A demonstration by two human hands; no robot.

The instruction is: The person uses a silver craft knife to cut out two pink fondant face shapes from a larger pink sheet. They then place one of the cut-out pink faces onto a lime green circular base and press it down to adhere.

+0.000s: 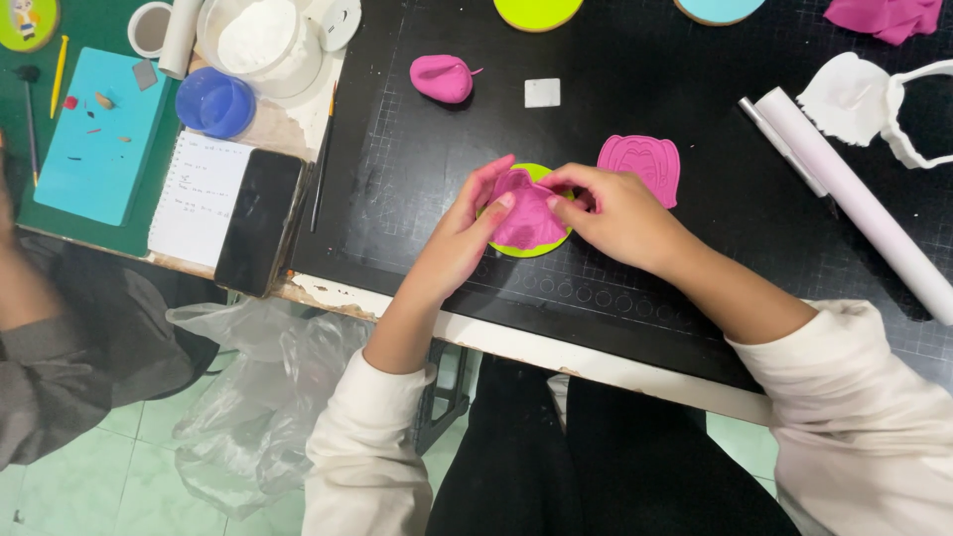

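My left hand [475,220] and right hand [611,206] both pinch the pink clay sheet [526,216], fingers curled onto its edges, over the lime-green disc [549,243] on the black cutting-mat surface [635,288]. The sheet looks soft, thin, light and easily torn, so I grip at the rim, gently. Just beside it lies an embossed pink clay piece [643,164]; a pink lump [442,77] sits farther up. A lined notepad [197,194] and dark phone [258,220] lie at left.

Bare black mat [615,89] ahead of my hands; pink mould [641,164] just right, pink lump [442,77] far-left, white rolling pin [859,203] bars right side.
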